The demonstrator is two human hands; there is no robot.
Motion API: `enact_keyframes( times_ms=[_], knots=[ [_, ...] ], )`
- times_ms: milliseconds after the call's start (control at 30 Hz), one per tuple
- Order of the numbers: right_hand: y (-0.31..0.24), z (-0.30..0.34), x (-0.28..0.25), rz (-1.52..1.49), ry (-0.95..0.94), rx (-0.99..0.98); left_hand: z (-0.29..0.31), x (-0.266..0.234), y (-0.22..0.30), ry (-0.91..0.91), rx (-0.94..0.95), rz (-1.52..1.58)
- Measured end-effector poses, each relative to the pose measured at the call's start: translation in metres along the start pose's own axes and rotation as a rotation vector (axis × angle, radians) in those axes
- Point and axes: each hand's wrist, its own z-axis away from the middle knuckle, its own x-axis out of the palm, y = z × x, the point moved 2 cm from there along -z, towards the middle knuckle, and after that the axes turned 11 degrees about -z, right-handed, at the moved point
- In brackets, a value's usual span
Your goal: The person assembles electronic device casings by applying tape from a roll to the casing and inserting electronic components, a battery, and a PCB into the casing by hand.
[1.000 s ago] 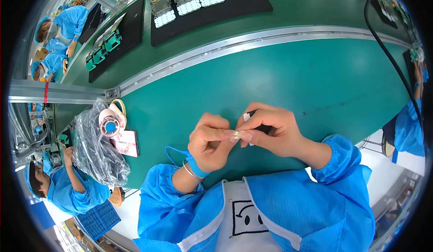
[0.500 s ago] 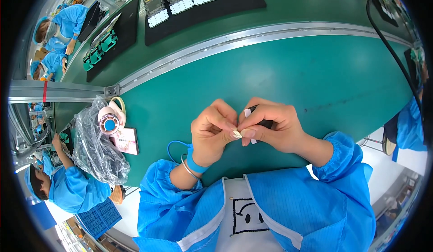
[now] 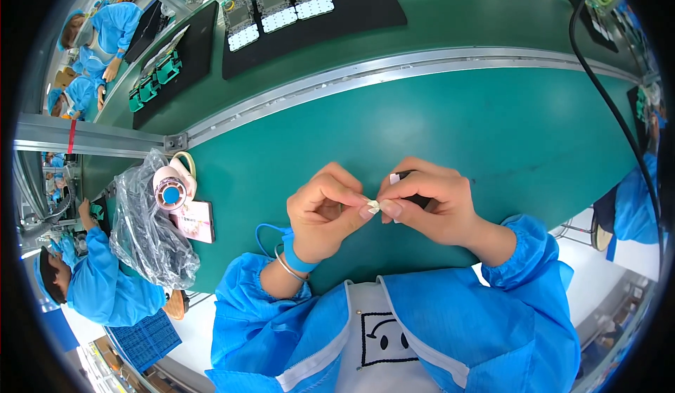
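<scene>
A green tabletop is spreading across the middle of the frame, with a clear plastic bag, a pink fan and a pink flat box lying at its left. Along the top, a darker green surface is carrying a black mat at upper left and a wider black mat near top centre.

Blue jacket, white printed shirt, blue wristband, silver bangle

I'm in an electronics assembly workshop: circuit boards lie at the frame's top left of centre, and blue-smocked co-workers line its left side.
</scene>
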Motion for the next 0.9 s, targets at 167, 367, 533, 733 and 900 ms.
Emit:
enact_keyframes(
  times_ms=[167, 367, 533, 733, 900],
  knots=[
    [-0.002, -0.002, -0.001, -0.095, -0.002, 0.057, -0.001, -0.002, 0.000, -0.030, -0.058, 0.042],
    [-0.002, -0.002, -0.003, -0.087, -0.009, 0.060, -0.003, -0.001, -0.001, -0.057, -0.083, 0.096],
    [-0.001, -0.005, -0.003, -0.084, -0.006, 0.073, -0.006, -0.003, -0.002, -0.059, -0.064, 0.089],
    [0.002, -0.006, 0.001, 0.012, -0.014, 0.074, -0.002, -0.008, -0.012, -0.079, -0.044, 0.006],
    [0.006, -0.001, 0.006, 0.034, 0.007, 0.072, 0.004, -0.007, -0.007, -0.081, -0.205, 0.046]
  ],
)
